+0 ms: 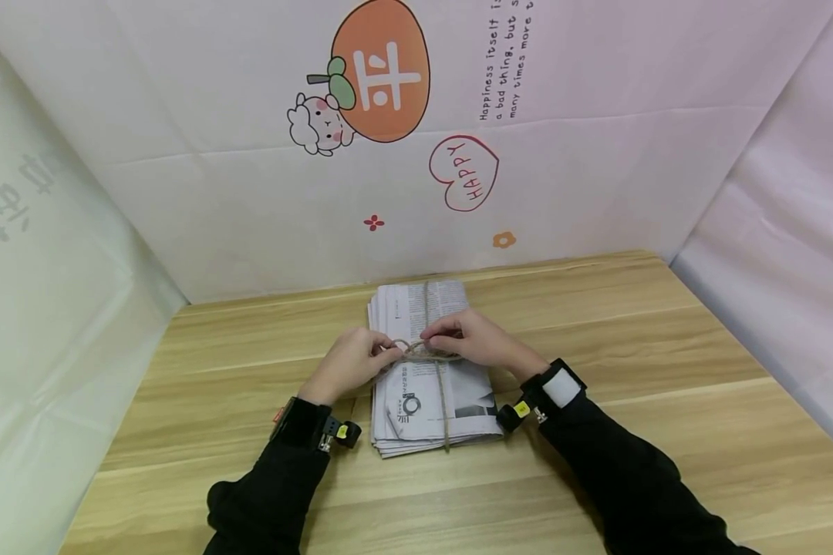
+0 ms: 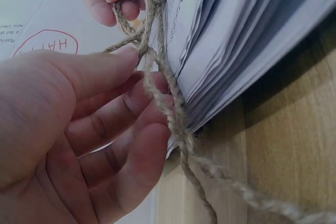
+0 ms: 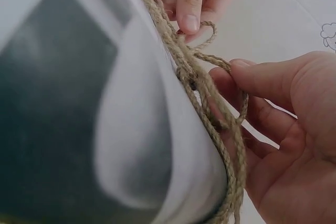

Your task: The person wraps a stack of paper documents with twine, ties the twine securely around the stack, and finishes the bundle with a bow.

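Observation:
A stack of folded newspapers [image 1: 423,408] lies on the wooden table, with brown twine [image 1: 442,405] running along its length and across its middle. Over the crossing, both hands work at the twine. My left hand [image 1: 354,361] pinches a loop of it between thumb and fingers at the left side of the stack. My right hand [image 1: 477,338] pinches another piece of the twine just right of the middle. In the right wrist view a knot [image 3: 186,77] shows against the paper, and loops of twine [image 3: 210,32] rise between the two hands. Loose twine [image 2: 236,187] trails off the stack's left edge.
The wooden table [image 1: 236,432] extends around the stack. A white printed backdrop [image 1: 250,216] stands right behind the table's far edge, and pale cloth hangs at both sides. Each wrist wears a dark band with a small camera [image 1: 512,416].

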Motion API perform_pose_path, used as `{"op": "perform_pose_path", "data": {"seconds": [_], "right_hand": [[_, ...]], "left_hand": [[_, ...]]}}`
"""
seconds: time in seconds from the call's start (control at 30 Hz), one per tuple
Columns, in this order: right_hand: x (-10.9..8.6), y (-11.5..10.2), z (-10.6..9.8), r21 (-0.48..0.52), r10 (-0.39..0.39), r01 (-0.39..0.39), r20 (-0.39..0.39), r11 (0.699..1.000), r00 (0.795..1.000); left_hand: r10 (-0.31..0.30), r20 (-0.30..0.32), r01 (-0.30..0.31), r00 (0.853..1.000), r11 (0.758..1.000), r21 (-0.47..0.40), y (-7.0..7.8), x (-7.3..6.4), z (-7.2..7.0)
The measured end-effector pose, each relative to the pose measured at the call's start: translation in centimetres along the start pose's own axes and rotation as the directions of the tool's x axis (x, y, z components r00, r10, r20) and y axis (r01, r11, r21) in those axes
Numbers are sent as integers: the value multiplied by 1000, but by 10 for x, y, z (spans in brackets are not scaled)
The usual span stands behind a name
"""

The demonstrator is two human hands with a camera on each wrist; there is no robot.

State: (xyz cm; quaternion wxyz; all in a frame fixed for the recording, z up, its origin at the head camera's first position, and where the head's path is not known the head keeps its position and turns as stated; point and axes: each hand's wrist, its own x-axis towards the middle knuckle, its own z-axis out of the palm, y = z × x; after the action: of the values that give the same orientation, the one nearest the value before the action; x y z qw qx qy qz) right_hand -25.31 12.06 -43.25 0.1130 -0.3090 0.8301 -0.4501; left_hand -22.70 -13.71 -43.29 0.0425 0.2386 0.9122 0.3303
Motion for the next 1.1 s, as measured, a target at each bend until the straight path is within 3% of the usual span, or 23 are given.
{"op": "perform_pose_path", "data": {"seconds": [0.13, 0.23, 0.37, 0.5, 0.63, 0.73, 0.87, 0.97, 1.1], "right_hand": [[-1, -1, -3, -20, -9, 8, -13, 1000, 1000], [-2, -1, -5, -33, -17, 16, -21, 999, 1000], [-2, -1, -8, -38, -34, 33, -22, 999, 999], [-2, 0, -8, -35, -44, 43, -18, 998, 999], [-1, 1, -7, -36, -31, 31, -11, 999, 999], [0, 2, -6, -49, -18, 18, -2, 999, 1000], [0, 1, -5, -112, -57, 57, 3, 992, 998], [-1, -6, -4, -259, -174, 175, 29, 950, 984], [-2, -24, 3, -411, -337, 370, 153, 833, 929]], "left_hand": [[-45, 43, 49, 998, 993, -105, 0, -1, 1], [-115, 100, 135, 988, 964, -229, 1, -3, 1], [-217, 172, 264, 961, 908, -326, 3, -7, -1], [-287, 230, 356, 930, 861, -364, 5, -9, -2], [-302, 265, 385, 916, 848, -363, 5, -9, -2], [-292, 275, 379, 916, 853, -359, 4, -9, -2], [-277, 276, 368, 920, 852, -372, 2, -9, -1], [-278, 271, 369, 922, 844, -389, 2, -9, -1], [-284, 271, 378, 920, 828, -415, 1, -9, -1]]}}
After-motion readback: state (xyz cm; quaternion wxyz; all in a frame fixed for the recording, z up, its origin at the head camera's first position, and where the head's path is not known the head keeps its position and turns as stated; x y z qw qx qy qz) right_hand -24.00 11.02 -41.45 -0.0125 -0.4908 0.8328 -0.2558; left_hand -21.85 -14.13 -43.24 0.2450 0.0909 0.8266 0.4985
